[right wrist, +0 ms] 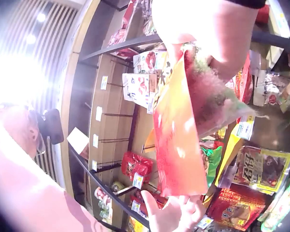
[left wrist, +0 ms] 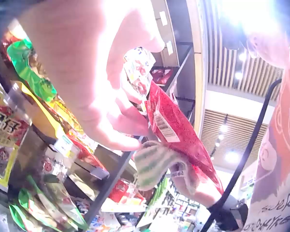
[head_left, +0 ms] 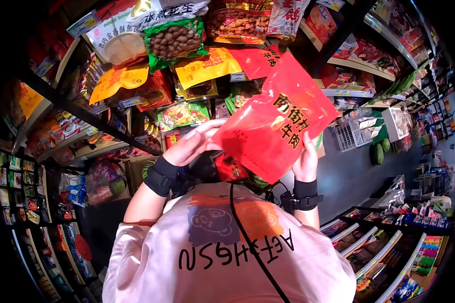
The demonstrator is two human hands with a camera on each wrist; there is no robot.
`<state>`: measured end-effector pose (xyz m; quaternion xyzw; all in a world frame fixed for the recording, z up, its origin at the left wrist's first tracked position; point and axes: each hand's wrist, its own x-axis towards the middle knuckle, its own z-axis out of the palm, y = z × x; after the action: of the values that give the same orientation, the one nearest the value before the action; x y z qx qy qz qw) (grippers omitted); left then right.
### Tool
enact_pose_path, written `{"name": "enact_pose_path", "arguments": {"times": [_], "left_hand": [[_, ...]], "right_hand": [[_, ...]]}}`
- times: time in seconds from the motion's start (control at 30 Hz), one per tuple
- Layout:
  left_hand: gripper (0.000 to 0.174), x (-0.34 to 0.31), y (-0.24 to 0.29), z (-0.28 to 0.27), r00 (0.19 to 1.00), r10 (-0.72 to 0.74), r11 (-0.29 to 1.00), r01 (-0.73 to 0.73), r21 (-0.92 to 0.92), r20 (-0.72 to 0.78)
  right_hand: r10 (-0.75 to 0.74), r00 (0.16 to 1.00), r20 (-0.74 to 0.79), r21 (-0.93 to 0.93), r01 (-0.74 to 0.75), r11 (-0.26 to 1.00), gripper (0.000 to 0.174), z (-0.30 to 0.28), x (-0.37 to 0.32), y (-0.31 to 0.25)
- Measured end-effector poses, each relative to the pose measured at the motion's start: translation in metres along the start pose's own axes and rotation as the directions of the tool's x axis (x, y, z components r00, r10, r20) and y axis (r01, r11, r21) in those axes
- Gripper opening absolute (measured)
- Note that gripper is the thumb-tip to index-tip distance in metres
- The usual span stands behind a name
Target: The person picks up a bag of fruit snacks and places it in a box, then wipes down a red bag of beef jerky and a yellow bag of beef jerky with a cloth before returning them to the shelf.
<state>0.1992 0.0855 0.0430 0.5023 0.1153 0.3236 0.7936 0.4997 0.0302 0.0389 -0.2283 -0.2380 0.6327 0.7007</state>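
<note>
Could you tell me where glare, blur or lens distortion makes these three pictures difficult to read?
Head view: fisheye curving, black corners, shiny highlights on the red bag; left wrist view: left grip partly burnt white; right wrist view: strong flare across the slatted ceiling, general softness.

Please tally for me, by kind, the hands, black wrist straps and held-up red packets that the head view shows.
Hands: 2 (left hand, right hand)
Black wrist straps: 2
Held-up red packet: 1
Total: 5
</note>
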Motion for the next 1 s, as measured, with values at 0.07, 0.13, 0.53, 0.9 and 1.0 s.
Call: {"name": "enact_pose_path", "arguments": {"times": [0.07,0.13,0.53,0.9,1.0], "left_hand": [[0.077,-0.009,0.004,0.006,0.999,0.02,0.999,-0.021,-0.046,-0.026],[0.059,-0.019,-0.005,0.009,0.985,0.036,0.999,-0.041,-0.024,-0.168],[0.042,-0.078,-0.007,0.002,0.722,0.091,0.995,-0.043,0.087,-0.686],[0.035,-0.107,0.022,-0.004,0.636,0.382,0.888,-0.051,0.457,-0.67],[0.031,-0.12,0.035,-0.004,0.617,0.326,0.944,-0.18,0.276,-0.716]], "right_hand": [[0.069,0.998,0.013,-0.087,-0.067,0.994,0.04,-0.003,0.003,0.01],[0.161,0.986,0.033,-0.148,-0.154,0.977,0.043,0.012,0.003,0.022],[-0.006,0.999,0.035,-0.293,0.016,0.956,0.039,0.085,0.026,0.063],[0.118,0.609,0.785,-0.588,0.791,-0.168,0.075,0.183,-0.004,0.137],[0.241,0.542,0.805,-0.547,0.835,-0.052,0.077,0.189,-0.023,0.147]]}}
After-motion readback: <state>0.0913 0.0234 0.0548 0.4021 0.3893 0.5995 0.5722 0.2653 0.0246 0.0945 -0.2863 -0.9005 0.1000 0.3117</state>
